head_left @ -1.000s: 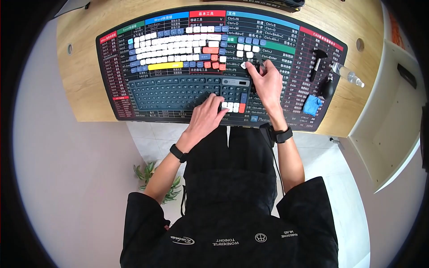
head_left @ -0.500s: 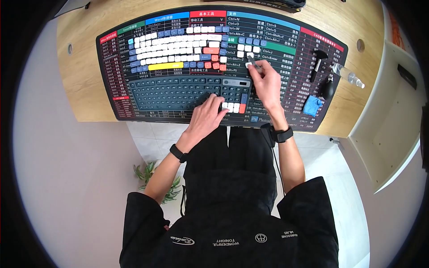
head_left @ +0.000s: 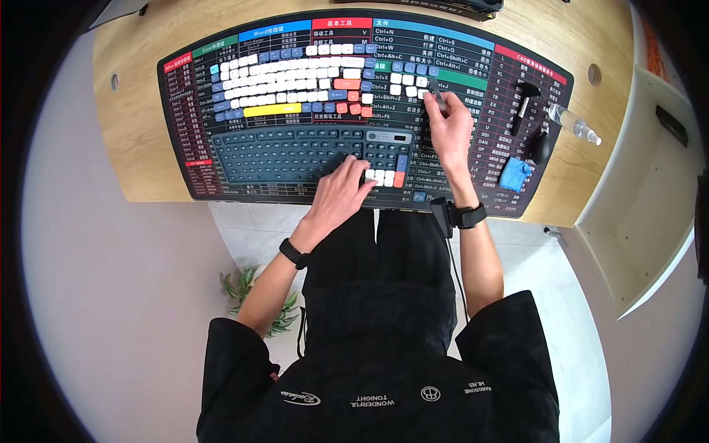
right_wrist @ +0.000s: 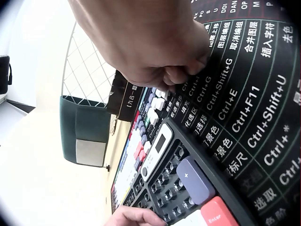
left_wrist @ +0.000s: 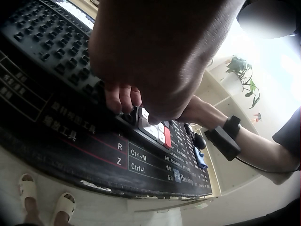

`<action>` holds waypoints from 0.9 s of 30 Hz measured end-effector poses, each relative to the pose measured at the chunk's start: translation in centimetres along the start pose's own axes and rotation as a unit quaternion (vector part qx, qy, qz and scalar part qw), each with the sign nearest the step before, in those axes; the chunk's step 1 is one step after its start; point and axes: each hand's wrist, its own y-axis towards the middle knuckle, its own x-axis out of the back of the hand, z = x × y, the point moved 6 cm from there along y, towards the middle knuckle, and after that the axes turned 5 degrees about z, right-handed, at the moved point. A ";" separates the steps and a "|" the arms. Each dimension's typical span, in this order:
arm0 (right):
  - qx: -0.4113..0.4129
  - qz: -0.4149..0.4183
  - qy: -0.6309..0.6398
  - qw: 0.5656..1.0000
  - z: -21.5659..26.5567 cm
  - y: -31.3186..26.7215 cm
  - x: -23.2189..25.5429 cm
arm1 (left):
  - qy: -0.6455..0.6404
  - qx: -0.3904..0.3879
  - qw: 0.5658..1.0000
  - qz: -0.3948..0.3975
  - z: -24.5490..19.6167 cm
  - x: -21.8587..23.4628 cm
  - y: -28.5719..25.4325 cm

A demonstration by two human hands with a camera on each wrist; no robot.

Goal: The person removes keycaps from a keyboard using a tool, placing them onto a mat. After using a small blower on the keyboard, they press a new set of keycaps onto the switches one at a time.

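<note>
A dark keyboard [head_left: 273, 159] with most switches bare lies on the desk mat. At its lower right, a few white and red keycaps [head_left: 380, 177] are still fitted. My left hand [head_left: 341, 190] rests there, fingers bent onto the board beside those caps; the left wrist view shows its fingertips [left_wrist: 113, 101] at the keyboard's edge. My right hand [head_left: 452, 133] pinches a slim dark tool [head_left: 437, 96], its fingertips right at a white keycap [head_left: 422, 94] in a small group of loose caps. In the right wrist view the right hand [right_wrist: 155, 47] hides the tool.
Rows of loose keycaps [head_left: 284, 74], with a yellow spacebar [head_left: 272, 110], lie behind the keyboard. To the right are a black brush-like tool [head_left: 526, 92], black air blower [head_left: 542, 148], clear bottle [head_left: 576, 124] and blue cloth [head_left: 515, 175]. A dark box [head_left: 458, 6] stands at the back.
My right hand has moved right and slightly back. The white keycap at its fingertips has shifted from nearer the keyboard to the right end of the small group's row. The left hand stays put.
</note>
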 end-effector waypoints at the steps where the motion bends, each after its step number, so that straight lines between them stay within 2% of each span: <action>1: -0.004 -0.001 0.002 1.000 0.0 0.0 0.0 | 0.001 0.001 1.000 0.000 0.0 0.0 0.0; 8: -0.010 0.020 -0.021 1.000 0.3 0.2 -0.3 | 0.008 0.001 1.000 0.003 0.0 0.0 0.0; 13: -0.029 0.023 0.036 0.999 -0.4 -1.0 1.0 | 0.015 -0.011 1.000 0.002 0.0 0.0 -0.1; 19: 0.006 0.066 0.023 0.998 -2.1 -6.4 2.8 | 0.014 -0.021 1.000 0.007 0.2 0.0 -0.1; 22: 0.065 0.162 -0.060 0.983 -1.6 -9.5 2.2 | 0.017 -0.026 0.999 0.013 0.2 0.0 -0.1; 27: 0.095 0.167 -0.105 0.976 -1.5 -11.7 0.7 | -0.005 -0.028 0.999 0.024 0.7 0.0 0.0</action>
